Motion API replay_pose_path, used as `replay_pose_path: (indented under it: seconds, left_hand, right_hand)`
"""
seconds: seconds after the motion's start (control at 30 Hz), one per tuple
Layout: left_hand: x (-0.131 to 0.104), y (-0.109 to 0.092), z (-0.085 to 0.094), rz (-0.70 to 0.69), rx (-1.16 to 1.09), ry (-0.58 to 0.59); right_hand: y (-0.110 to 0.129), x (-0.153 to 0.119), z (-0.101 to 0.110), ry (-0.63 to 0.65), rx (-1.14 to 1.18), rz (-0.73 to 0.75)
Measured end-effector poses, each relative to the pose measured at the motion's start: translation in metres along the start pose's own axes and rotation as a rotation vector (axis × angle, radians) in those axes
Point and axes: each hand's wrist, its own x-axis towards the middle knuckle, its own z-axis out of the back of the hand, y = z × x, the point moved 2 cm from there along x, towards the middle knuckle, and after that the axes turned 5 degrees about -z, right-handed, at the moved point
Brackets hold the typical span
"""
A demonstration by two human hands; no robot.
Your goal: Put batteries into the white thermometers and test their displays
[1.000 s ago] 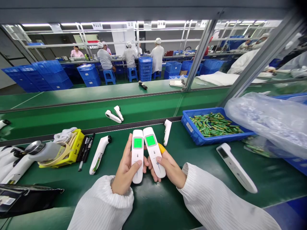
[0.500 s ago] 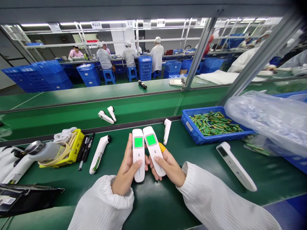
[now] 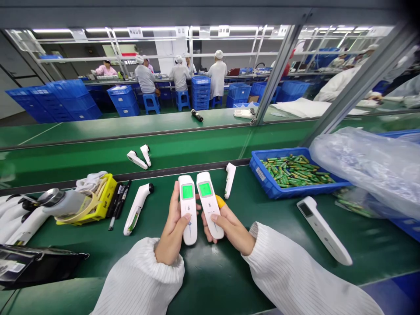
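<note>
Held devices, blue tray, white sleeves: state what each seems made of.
Held devices: probably hard plastic, white and smooth, with rounded edges.
Blue tray: likely moulded plastic, evenly coloured with a slight sheen.
White sleeves: matte knit, by their fine ribbing; fibre unclear.

We cannot see the backs of the two held thermometers point(image 3: 189, 209), nor read the figures on their screens point(image 3: 187, 191). The left edge cuts off a black pouch point(image 3: 49, 267) and white thermometers point(image 3: 31, 225); the right cuts off a plastic bag point(image 3: 370, 166) whose contents blur. We cannot read the label point(image 3: 260, 173) on the blue tray point(image 3: 292, 191).
</note>
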Motion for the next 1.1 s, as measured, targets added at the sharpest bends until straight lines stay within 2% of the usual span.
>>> replay_pose_path:
  seconds: [0.07,0.17,0.27,0.4,0.53,0.67,0.8,1.0,1.1]
  left_hand:
    - [0.001,-0.001,0.001,-0.022,0.019,-0.049]
    - [0.002,-0.002,-0.003,-0.006,-0.043,-0.023]
    - [0.002,0.000,-0.005,-0.055,-0.021,-0.055]
    - [0.001,0.001,-0.003,-0.115,0.064,-0.097]
    - [0.001,0.000,-0.001,-0.106,0.040,-0.114]
    - [0.001,0.002,-0.002,-0.053,0.009,-0.145]
    - [0.000,0.004,-0.004,-0.074,0.013,-0.170]
    - [0.000,0.005,-0.003,-0.062,0.007,-0.172]
    - [0.001,0.006,-0.003,-0.064,0.008,-0.163]
  right_hand:
    - [-0.002,0.001,-0.001,0.011,-0.053,0.015]
    - [-0.007,0.001,-0.002,0.008,-0.138,-0.009]
    - [-0.011,-0.001,-0.003,0.003,-0.200,-0.050]
    - [-0.014,-0.003,-0.003,-0.068,-0.320,-0.097]
    - [-0.013,-0.001,-0.003,-0.114,-0.443,-0.047]
    - [-0.016,0.001,-0.005,-0.100,-0.318,-0.109]
    - [-0.019,0.002,-0.010,-0.089,-0.182,-0.141]
    - [-0.017,0.001,-0.007,-0.039,-0.322,-0.067]
    - [-0.020,0.001,-0.006,0.027,-0.348,-0.129]
